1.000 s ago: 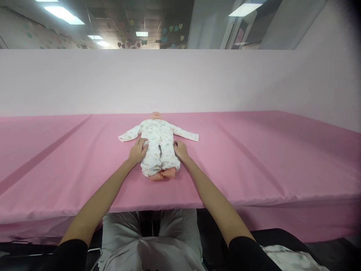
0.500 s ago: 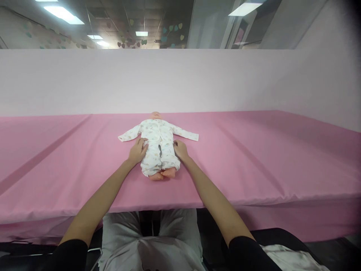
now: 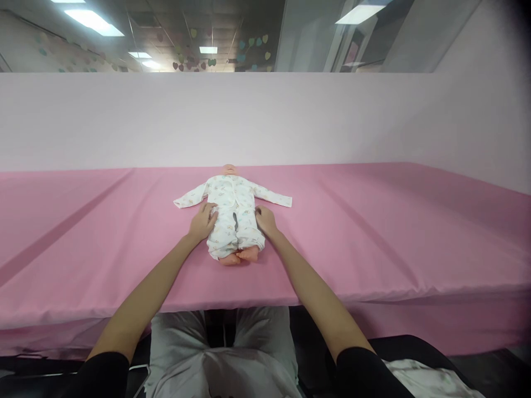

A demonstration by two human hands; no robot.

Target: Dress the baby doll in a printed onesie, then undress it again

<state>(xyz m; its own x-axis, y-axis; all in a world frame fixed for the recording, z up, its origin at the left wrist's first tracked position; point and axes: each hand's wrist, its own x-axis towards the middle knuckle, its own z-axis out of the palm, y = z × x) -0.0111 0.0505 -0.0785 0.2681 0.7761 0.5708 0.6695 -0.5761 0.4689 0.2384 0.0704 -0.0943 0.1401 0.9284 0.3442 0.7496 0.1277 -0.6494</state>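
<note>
We rest our left hand [image 3: 202, 223] and right hand [image 3: 266, 220], both flat and unclenched, against the sides of the baby doll [image 3: 233, 216] lying between them on the pink table [image 3: 373, 232]; its white romper [image 3: 235, 207] is already fully on.

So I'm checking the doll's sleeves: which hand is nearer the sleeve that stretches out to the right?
Right. The right hand lies at the doll's right flank, just below the right sleeve. The left hand rests on the opposite flank, across the body.
</note>
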